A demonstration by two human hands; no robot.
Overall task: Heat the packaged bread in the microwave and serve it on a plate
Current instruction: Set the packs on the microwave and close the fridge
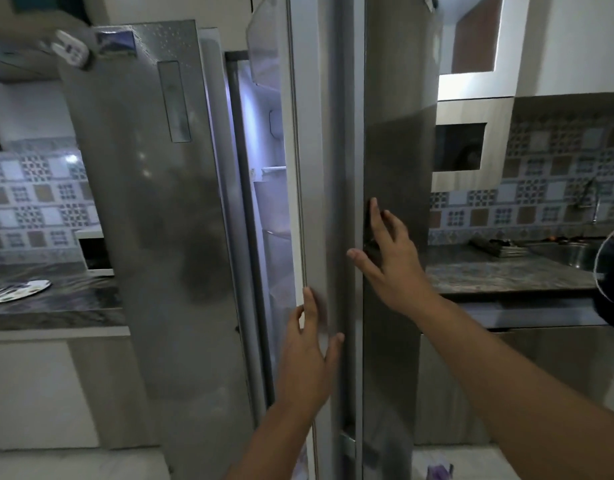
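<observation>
I see no packaged bread. A steel fridge door (395,150) stands ajar and edge-on to me, with the lit interior (264,188) showing in the gap to its left. My left hand (309,355) rests with straight fingers on the door's edge strip. My right hand (388,258) lies flat on the door's outer face, fingertips at a dark handle recess. A patterned plate (18,291) sits on the left counter. Behind the fridge's left panel (142,202) a white microwave (94,251) is partly hidden.
A dark stone counter (489,271) runs to the right, with a steel sink (575,254) and a tap at its far end. Tiled backsplash lines both sides. A dark object (610,299) hangs at the right edge.
</observation>
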